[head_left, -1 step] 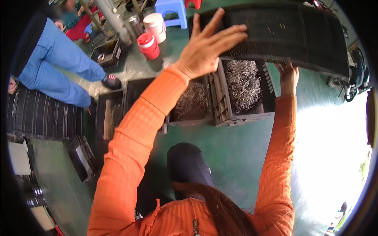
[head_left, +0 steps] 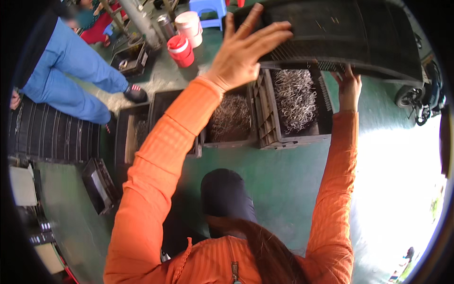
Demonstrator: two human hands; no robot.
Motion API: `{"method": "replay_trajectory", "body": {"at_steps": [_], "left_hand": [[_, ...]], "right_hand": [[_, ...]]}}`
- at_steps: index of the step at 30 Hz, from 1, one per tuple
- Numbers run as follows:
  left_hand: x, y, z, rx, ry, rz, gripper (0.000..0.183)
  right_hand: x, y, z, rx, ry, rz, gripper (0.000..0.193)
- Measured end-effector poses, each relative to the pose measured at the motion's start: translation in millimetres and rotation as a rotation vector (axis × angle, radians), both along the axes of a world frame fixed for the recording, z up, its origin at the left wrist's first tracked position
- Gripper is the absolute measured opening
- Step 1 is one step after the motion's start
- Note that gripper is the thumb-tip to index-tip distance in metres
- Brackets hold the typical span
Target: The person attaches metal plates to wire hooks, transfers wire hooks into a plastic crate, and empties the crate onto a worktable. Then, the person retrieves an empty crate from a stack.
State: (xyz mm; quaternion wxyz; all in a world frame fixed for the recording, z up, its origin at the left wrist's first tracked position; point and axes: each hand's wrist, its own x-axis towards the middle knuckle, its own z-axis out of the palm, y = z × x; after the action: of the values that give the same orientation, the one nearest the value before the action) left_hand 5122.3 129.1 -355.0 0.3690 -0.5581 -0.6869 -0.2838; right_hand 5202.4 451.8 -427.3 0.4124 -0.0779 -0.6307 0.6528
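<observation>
Black crate [head_left: 340, 42] raised slightly, motorbike wheel [head_left: 405, 96] further exposed | lower edge gripped by right hand [head_left: 349, 92], beyond metal pieces [head_left: 295, 102] | left hand [head_left: 248, 54] splayed, contact cannot be told | 2 bins [head_left: 227, 143] part-blocked by left sleeve [head_left: 163, 146] | red jug [head_left: 180, 51], blue stool [head_left: 211, 9] beyond

A green floor [head_left: 288, 189] carries a row of dark crates [head_left: 267, 118], a small black box [head_left: 108, 182], a blue stool [head_left: 216, 6], a pink bucket [head_left: 190, 29], a red jug [head_left: 181, 54] and, at right, a motorbike [head_left: 431, 97].
</observation>
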Motion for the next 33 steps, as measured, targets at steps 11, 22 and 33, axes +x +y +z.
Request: {"method": "replay_trajectory", "body": {"at_steps": [11,22,33], "left_hand": [[68,-255,-109,0.443,-0.971,0.373,0.074],[279,-495,-168,1.054,-1.474,0.749,0.074],[343,-774,-239,1.491,-1.38,0.625,0.057]], "right_hand": [[-71,-262,-19,0.334,-0.465,0.679,0.045],[18,-539,-108,0.494,-0.986,1.66,0.052],[69,-852,-183,0.501,-0.904,1.525,0.026]]}}
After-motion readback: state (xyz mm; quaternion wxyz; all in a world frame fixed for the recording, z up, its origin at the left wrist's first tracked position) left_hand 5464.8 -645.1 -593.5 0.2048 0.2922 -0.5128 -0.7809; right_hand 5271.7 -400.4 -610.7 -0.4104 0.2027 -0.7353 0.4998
